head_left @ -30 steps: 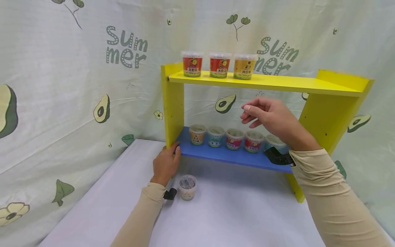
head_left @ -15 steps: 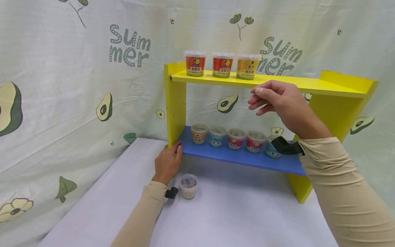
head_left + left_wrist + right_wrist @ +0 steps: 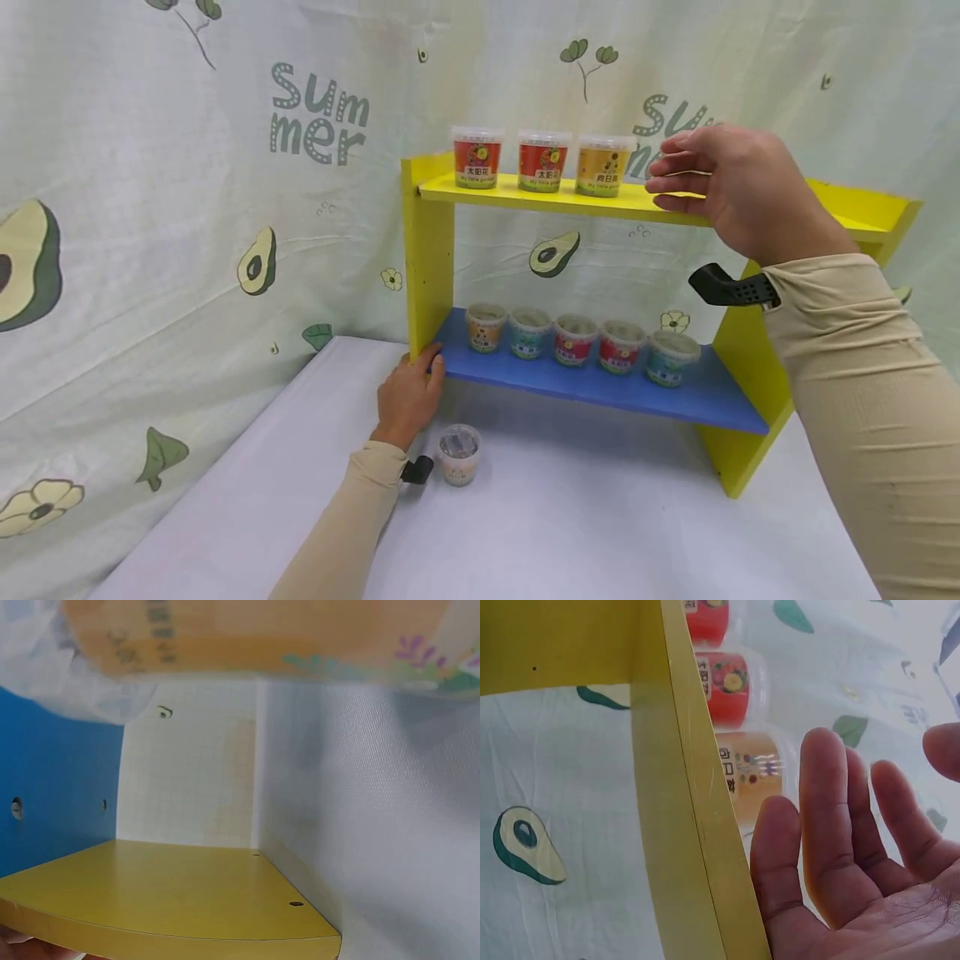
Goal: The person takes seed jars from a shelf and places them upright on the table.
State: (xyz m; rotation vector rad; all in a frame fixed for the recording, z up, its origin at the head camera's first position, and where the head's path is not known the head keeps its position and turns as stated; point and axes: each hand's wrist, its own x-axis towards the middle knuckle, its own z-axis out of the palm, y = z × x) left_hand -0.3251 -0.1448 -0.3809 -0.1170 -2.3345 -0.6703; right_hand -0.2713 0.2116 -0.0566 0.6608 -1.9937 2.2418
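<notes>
My left hand (image 3: 408,400) grips the yellow left side panel (image 3: 430,275) of a two-tier shelf, near its blue lower board (image 3: 517,373). The left wrist view shows only bits of fingers at the panel's edge. My right hand (image 3: 750,187) is raised in front of the yellow top board (image 3: 667,202), fingers relaxed, holding nothing. Just left of it sits a small plastic planting cup with a yellow label (image 3: 602,169), beside two red-labelled cups (image 3: 476,163). In the right wrist view, the fingers (image 3: 825,802) overlap the edge of the yellow-labelled cup (image 3: 754,772).
Several cups stand in a row on the blue board, including a crimson-labelled cup (image 3: 574,342) and a blue-labelled cup (image 3: 670,360) at the right end. Another lidded cup (image 3: 458,458) stands on the white tablecloth (image 3: 570,517) near my left wrist. A printed curtain (image 3: 322,217) hangs behind.
My right hand has risen and moved right, from in front of the opening between the boards to top board level, its fingers spreading. My left hand has stayed on the panel.
</notes>
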